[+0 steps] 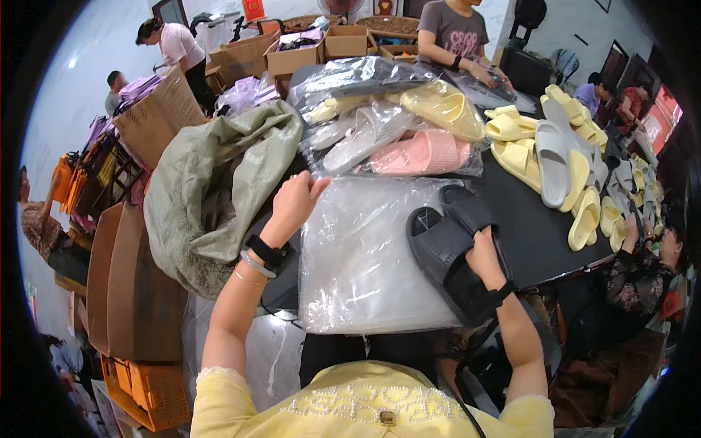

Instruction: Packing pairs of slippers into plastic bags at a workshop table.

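My right hand (483, 255) grips a pair of black slide sandals (445, 252), its fingers reaching into the near strap. The sandals lie over the right part of a stack of clear plastic bags (358, 255) in front of me. Beyond the bags' upper left corner hovers my left hand (296, 201), thumb apart and fingers loosely curled, with nothing seen in it. A crumpled grey-green woven sack (179, 197) lies just left of that hand. Past the bags are wrapped slides: grey (365, 139), pink (423, 153) and yellow (449, 109).
Loose yellow slides (517, 164) and grey slides (553, 160) cover the right side of the black table (540, 244). Cardboard boxes (135, 285) and an orange crate (146, 390) stand to my left. Across the table a person (456, 36) handles plastic wrapping; other people work at both sides.
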Available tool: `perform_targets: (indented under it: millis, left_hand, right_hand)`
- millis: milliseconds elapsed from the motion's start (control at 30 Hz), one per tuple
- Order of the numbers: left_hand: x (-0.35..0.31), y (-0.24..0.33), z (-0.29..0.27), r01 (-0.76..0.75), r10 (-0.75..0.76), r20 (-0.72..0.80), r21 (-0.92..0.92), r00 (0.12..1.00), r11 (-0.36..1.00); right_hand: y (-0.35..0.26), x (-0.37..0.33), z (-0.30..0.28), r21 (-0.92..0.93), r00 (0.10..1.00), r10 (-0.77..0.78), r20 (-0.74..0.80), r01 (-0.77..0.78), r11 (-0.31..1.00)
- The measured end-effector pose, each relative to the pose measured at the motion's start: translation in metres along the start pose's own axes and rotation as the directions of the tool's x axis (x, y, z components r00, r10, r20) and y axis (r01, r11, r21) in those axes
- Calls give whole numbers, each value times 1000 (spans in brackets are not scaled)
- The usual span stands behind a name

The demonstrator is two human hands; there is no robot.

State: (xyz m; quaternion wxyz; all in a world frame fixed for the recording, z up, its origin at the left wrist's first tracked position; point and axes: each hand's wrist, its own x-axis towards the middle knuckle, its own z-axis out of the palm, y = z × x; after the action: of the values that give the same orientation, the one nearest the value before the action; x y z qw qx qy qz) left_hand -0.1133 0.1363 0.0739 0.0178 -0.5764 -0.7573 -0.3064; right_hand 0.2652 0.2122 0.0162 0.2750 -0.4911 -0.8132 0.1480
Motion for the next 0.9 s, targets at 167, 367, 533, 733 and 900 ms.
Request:
perform_targets:
  millis: [167, 367, 533, 733, 900]
  left_hand:
    - [13, -32, 17, 284, -289, 26, -289, 957, 914]
    - [11, -47, 22, 460, -417, 222, -209, 882, 863]
    - [-23, 5, -12, -58, 58, -165, 7, 985, 998]
    - [-140, 56, -35, -247, 208, 230, 157, 951, 956]
    - [-179, 23, 13, -105, 61, 289, 141, 955, 984]
  right_hand:
    - [5, -3, 1, -11, 997, 73, 40, -73, 997]
    - [3, -1, 2, -19, 998, 62, 31, -61, 998]
    - [8, 2, 5, -36, 1000, -20, -19, 20, 999]
    - [7, -1, 0, -52, 1000, -1, -26, 0, 999]
    - [-16, 7, -27, -143, 977, 121, 177, -96, 985]
